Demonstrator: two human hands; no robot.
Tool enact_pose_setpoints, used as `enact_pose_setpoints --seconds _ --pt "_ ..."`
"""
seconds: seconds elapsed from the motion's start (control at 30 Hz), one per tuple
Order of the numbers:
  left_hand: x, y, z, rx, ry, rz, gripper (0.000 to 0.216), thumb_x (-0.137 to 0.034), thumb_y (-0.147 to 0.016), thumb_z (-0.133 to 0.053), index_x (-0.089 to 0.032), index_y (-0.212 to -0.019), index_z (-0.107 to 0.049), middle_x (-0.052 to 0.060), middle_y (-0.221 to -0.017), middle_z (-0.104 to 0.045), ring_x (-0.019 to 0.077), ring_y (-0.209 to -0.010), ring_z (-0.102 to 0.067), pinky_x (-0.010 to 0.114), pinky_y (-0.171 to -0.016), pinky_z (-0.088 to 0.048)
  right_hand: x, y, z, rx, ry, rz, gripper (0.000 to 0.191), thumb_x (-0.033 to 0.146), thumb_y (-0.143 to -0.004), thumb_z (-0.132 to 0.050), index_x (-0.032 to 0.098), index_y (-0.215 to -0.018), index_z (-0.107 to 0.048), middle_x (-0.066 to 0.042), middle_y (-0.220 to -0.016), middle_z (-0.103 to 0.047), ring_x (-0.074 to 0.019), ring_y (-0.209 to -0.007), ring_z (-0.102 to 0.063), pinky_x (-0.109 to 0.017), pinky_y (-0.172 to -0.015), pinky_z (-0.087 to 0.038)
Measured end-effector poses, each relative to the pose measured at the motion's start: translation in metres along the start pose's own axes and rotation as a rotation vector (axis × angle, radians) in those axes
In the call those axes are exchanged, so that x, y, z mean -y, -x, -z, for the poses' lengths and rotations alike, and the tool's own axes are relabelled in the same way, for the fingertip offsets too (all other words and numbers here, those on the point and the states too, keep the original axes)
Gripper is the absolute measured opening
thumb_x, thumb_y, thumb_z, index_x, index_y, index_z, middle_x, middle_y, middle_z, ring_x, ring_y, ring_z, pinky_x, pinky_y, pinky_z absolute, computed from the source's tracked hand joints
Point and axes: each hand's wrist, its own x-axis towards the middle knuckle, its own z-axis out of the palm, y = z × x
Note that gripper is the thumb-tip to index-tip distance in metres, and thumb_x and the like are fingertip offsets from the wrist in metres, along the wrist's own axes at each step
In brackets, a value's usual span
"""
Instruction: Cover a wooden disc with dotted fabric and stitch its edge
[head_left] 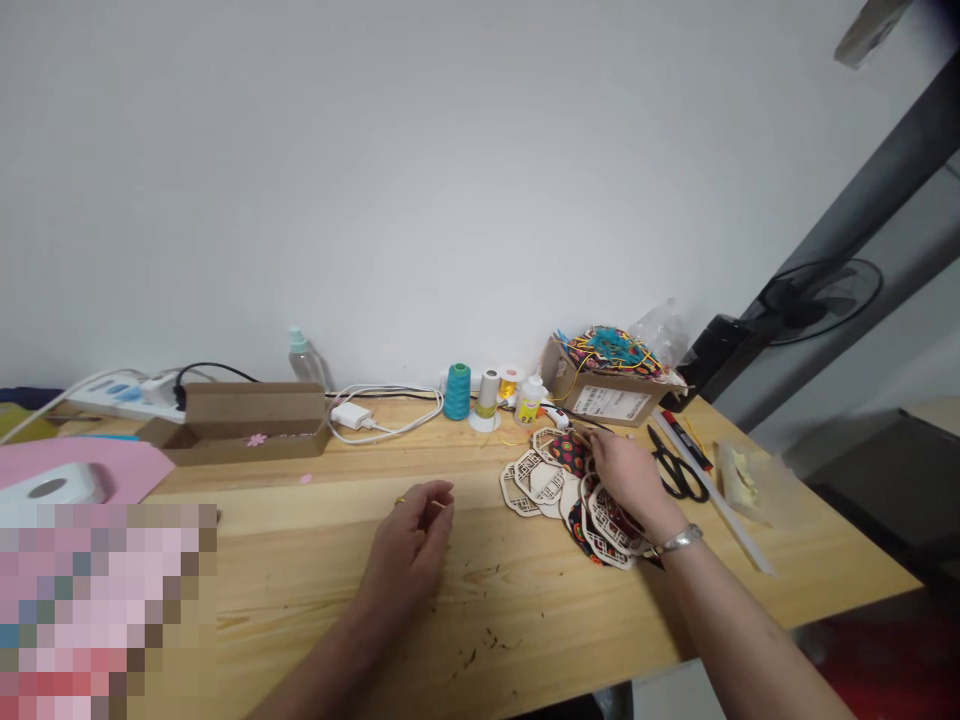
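L hand (415, 532) curled; R hand (628, 476) on cutouts (541, 482), scissors (677, 472) beside.

Cutouts (536, 485) partly under right hand (628, 476)

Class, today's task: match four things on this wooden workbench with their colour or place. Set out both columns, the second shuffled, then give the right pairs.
Column one:
1. thread spool
2. scissors
3. charger
4. right hand

Column two:
a. white
b. resting on the wooden cutouts
c. teal
d. black

Pairs: 1-c, 2-d, 3-a, 4-b.
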Motion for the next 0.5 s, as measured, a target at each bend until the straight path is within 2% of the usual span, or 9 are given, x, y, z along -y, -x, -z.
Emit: enact_pose_setpoints --seconds 0.1,0.17,0.27,0.37,0.5 --pt "-0.001 0.0 0.0 0.01 0.028 0.015 0.021 -0.03 -0.08 -0.053 -0.019 -0.097 -0.057 0.001 -0.075 -0.06 0.0156 -0.064 -0.055 0.025 -0.056 -0.042 -0.005 -0.001 0.014 -0.112 -0.145 -0.063 0.036 0.03 -0.089 -0.034 0.012 -0.095 -0.064 -0.017 -0.081 -0.067 -0.027 -0.073 -0.061 -0.034 -0.066 -0.039" --pt "-0.001 0.0 0.0 0.025 0.108 0.049 0.022 -0.03 -0.08 -0.055 -0.019 -0.098 -0.059 0.003 -0.08 -0.063 0.0161 -0.07 -0.058 0.026 -0.063 -0.044 -0.003 0.001 0.024 -0.18 -0.274 -0.085 0.039 0.034 -0.09 -0.031 0.012 -0.1 -0.061 -0.016 -0.089 -0.067 -0.0266 -0.08 -0.06 -0.035 -0.071 -0.04" --pt "0.0 -0.002 0.0 0.068 0.324 0.144 0.026 -0.033 -0.079 -0.059 -0.019 -0.101 -0.061 0.007 -0.097 -0.066 0.0173 -0.08 -0.061 0.028 -0.07 -0.045 0.013 0.012 0.031 -0.174 -0.506 -0.063 0.043 0.041 -0.091 -0.027 0.014 -0.096 -0.06 -0.012 -0.092 -0.067 -0.023 -0.081 -0.06 -0.032 -0.07 -0.044" --pt "0.0 -0.005 0.0 0.129 0.475 0.226 0.035 -0.042 -0.079 -0.057 -0.017 -0.103 -0.062 0.012 -0.107 -0.066 0.0226 -0.085 -0.064 0.031 -0.068 -0.049 0.045 0.03 0.021 0.003 -0.753 0.003 0.043 0.046 -0.09 -0.031 0.016 -0.088 -0.061 -0.006 -0.079 -0.069 -0.0186 -0.067 -0.061 -0.028 -0.061 -0.047" --pt "0.0 -0.007 0.001 0.196 0.639 0.296 0.047 -0.051 -0.078 -0.052 -0.012 -0.102 -0.065 0.016 -0.098 -0.07 0.0282 -0.085 -0.066 0.037 -0.068 -0.052 0.09 0.049 -0.004 0.332 -1.076 0.079 0.035 0.044 -0.087 -0.041 0.017 -0.075 -0.061 -0.002 -0.069 -0.066 -0.0162 -0.063 -0.059 -0.026 -0.057 -0.046"
